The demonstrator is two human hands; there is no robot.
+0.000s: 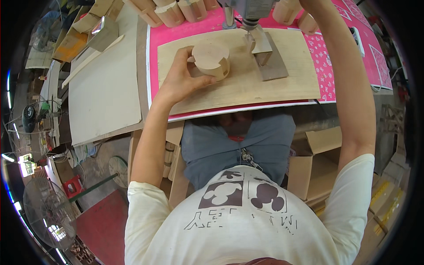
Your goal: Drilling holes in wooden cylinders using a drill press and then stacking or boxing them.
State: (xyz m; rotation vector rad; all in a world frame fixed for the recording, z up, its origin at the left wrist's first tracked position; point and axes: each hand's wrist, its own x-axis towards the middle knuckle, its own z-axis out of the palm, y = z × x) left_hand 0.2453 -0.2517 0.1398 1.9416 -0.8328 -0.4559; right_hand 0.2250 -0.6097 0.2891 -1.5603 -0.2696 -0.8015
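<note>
My left hand (180,78) is wrapped round the side of a round wooden block (211,54) with a notch cut in its edge. The block rests on a pale wooden board (190,99), left of an angled metal bracket (262,52) on a flat metal plate (276,70). Above the bracket comes down the chuck of a drill press (251,23). Up at the top edge, right of the drill press, only the base of my right hand (311,4) shows. Its fingers are out of the picture, so what it touches is hidden.
Several wooden blocks (170,15) stand behind the board, with more (287,11) right of the drill press. Under the board lies a pink sheet (327,79). Cardboard boxes (70,46) sit at the far left; an opened carton (324,163) stands below the table by my right leg.
</note>
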